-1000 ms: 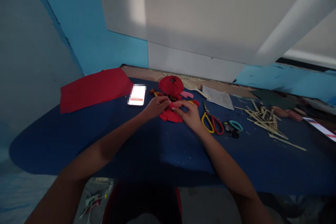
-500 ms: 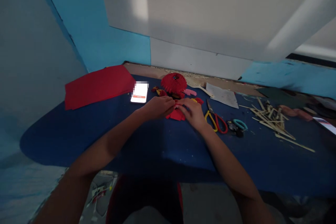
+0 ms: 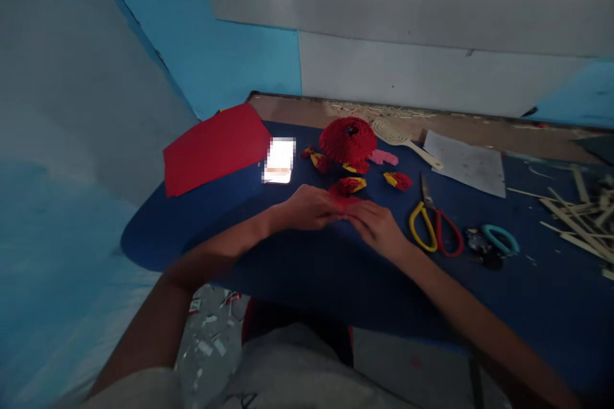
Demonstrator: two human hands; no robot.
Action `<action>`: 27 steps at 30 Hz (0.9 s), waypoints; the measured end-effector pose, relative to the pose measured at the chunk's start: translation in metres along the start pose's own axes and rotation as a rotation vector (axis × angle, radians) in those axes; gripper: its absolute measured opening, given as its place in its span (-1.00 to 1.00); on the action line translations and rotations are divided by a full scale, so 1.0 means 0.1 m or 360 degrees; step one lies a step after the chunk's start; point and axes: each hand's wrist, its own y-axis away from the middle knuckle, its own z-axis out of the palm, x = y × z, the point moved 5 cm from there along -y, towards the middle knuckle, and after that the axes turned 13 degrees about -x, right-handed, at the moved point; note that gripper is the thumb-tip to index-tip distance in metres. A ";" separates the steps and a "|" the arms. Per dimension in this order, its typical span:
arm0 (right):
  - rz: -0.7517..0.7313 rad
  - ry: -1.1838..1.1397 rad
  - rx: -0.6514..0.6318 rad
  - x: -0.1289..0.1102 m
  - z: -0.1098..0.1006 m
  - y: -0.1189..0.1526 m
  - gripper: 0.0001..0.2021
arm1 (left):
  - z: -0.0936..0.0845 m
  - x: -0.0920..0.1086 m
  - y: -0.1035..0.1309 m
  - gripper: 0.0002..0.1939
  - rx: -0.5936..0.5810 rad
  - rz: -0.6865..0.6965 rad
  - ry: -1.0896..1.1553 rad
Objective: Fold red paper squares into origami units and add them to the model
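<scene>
Between my two hands is a piece of red paper point(image 3: 343, 199), partly hidden by the fingers and slightly blurred. My left hand point(image 3: 309, 208) is closed on its left side, and my right hand point(image 3: 377, 223) pinches it from the right. Just beyond the fingertips lies a small red and yellow folded piece point(image 3: 352, 185). A larger round red pleated piece point(image 3: 348, 139) rests behind it. More red and yellow pieces lie around, one on the right point(image 3: 398, 180) and one on the left point(image 3: 319, 162).
On the blue table point(image 3: 288, 255) stand red sheets point(image 3: 215, 150), a lit phone point(image 3: 279, 160), a pink piece point(image 3: 384, 157), a cream hairbrush point(image 3: 407, 142), and a white sheet point(image 3: 465, 163). Scissors point(image 3: 434, 223), a turquoise-handled tool point(image 3: 500, 239) and thin wooden strips point(image 3: 582, 217) lie rightward.
The view has shifted, with the table's things now larger. Both hands have drawn the red paper nearer to me, baring the red and yellow pieces behind it.
</scene>
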 end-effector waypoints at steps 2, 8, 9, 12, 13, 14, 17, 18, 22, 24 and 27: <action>0.0061 -0.0083 0.0049 0.06 0.04 0.01 -0.86 | -0.03 -0.09 0.00 -0.71 -0.0054 0.0044 -0.0043; 0.0335 -0.0248 0.0262 0.22 -0.07 0.13 -0.91 | -0.51 -1.27 0.17 -0.69 0.0493 -0.0883 -0.0313; 0.0355 -0.0246 0.0265 0.23 -0.08 0.15 -0.92 | -0.54 -1.47 0.20 -0.66 0.0534 -0.0996 -0.0344; 0.0327 -0.0219 0.0220 0.24 -0.07 0.15 -0.92 | -0.49 -1.85 0.19 -0.66 0.0469 -0.1047 -0.0417; 0.0309 -0.0212 0.0197 0.23 -0.05 0.15 -0.92 | -0.45 -1.90 0.18 -0.67 0.0421 -0.1021 -0.0450; 0.0302 -0.0200 0.0183 0.23 -0.04 0.14 -0.91 | -0.42 -1.92 0.18 -0.67 0.0384 -0.0999 -0.0470; 0.0326 -0.0152 0.0177 0.24 -0.05 0.13 -0.90 | -0.36 -1.92 0.21 -0.70 0.0335 -0.0965 -0.0484; 0.0336 -0.0140 0.0176 0.24 -0.06 0.13 -0.90 | -0.36 -1.91 0.23 -0.72 0.0332 -0.0965 -0.0492; 0.0358 -0.0130 0.0178 0.26 -0.13 0.14 -0.88 | -0.40 -1.91 0.35 -0.75 0.0507 -0.1016 -0.0442; 0.0365 -0.0099 0.0212 0.27 -0.15 0.15 -0.89 | -0.39 -1.94 0.40 -0.75 0.0628 -0.1049 -0.0391; 0.0352 -0.0039 0.0253 0.27 -0.16 0.17 -0.88 | -0.33 -2.02 0.39 -0.77 0.0715 -0.1009 -0.0337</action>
